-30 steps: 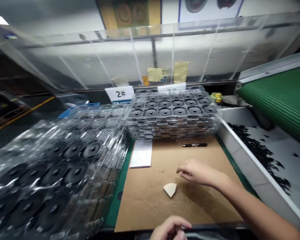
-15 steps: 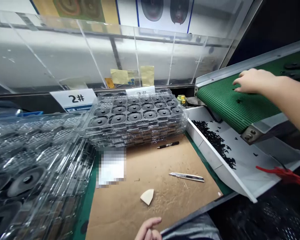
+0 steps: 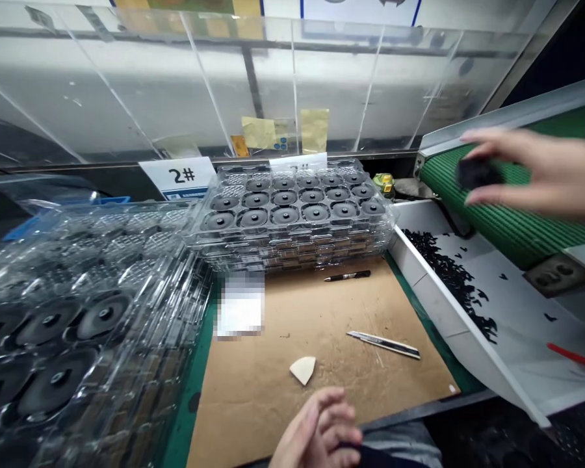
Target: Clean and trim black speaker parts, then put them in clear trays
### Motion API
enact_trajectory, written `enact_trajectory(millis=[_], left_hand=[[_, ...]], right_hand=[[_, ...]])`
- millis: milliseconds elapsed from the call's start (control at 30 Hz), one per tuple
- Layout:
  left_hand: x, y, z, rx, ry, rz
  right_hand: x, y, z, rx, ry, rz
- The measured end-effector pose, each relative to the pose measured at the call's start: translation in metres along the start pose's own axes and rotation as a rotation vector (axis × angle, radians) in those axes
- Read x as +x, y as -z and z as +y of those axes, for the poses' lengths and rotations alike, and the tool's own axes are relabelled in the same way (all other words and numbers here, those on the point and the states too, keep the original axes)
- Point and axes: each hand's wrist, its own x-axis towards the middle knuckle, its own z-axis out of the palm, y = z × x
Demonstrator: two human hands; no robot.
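Observation:
My right hand [image 3: 531,170] is over the green conveyor belt [image 3: 521,227], smeared by motion. A small black part [image 3: 478,172] is pinched between its thumb and fingers; its exact kind is blurred. My left hand [image 3: 319,429] is at the lower edge of the cardboard, palm turned inward, fingers loosely bent and apart, with nothing in it. Just above it lies a cream wedge-shaped piece [image 3: 303,370]. A slim utility knife [image 3: 384,345] rests to the right, and a black pen [image 3: 347,276] lies farther back.
Clear plastic trays [image 3: 292,244] holding round black parts are stacked at the back; another tray stack [image 3: 127,351] stands at left. A white bin [image 3: 448,325] with small black pieces sits below the belt. Red-handled pliers or cutters [image 3: 572,355] show at right. Cardboard [image 3: 253,403] covers the bench.
My right hand has lifted off the belt with a black part in its grip. My left hand has risen farther into view, its fingers spreading. The view has shifted.

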Motion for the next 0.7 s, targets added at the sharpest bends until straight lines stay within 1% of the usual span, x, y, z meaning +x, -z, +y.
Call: enact_trajectory(millis=[33, 67, 100, 133, 167, 200, 267, 300, 400, 467, 533, 600, 667, 700], left_hand=[[0.005, -0.007, 0.001, -0.079, 0.032, -0.043], [0.010, -0.014, 0.002, -0.145, 0.060, -0.086], [0.015, -0.019, 0.002, -0.197, 0.085, -0.135], [0.020, -0.023, 0.002, -0.240, 0.098, -0.186], [0.023, -0.026, 0.001, -0.278, 0.094, -0.227], [0.025, -0.027, 0.001, -0.313, 0.089, -0.252], [0.025, -0.025, 0.001, -0.376, 0.078, -0.240], [0.024, -0.023, 0.003, -0.402, 0.073, -0.210], [0.015, -0.014, 0.010, -0.444, 0.042, -0.106], [0.009, -0.010, 0.014, -0.453, -0.011, -0.034], [0.004, -0.008, 0.016, -0.448, -0.043, 0.043], [-0.001, -0.006, 0.017, -0.427, -0.076, 0.105], [-0.007, 0.000, 0.018, -0.367, -0.132, 0.115], [-0.011, 0.005, 0.020, -0.313, -0.149, 0.095]], right_hand=[[-0.020, -0.008, -0.037, 0.134, 0.181, -0.067], [-0.041, -0.018, -0.073, 0.260, 0.338, -0.104], [-0.063, -0.030, -0.105, 0.337, 0.444, -0.181], [-0.083, -0.043, -0.132, 0.385, 0.552, -0.254], [-0.102, -0.056, -0.153, 0.407, 0.611, -0.367], [-0.118, -0.070, -0.168, 0.432, 0.615, -0.446], [-0.145, -0.097, -0.184, 0.478, 0.512, -0.487], [-0.157, -0.110, -0.189, 0.501, 0.425, -0.470], [-0.183, -0.144, -0.206, 0.564, 0.142, -0.365], [-0.192, -0.160, -0.225, 0.592, 0.021, -0.316], [-0.194, -0.169, -0.246, 0.595, -0.008, -0.285], [-0.187, -0.171, -0.262, 0.584, 0.026, -0.249], [-0.176, -0.170, -0.268, 0.588, 0.099, -0.220], [-0.169, -0.167, -0.268, 0.604, 0.146, -0.227]])
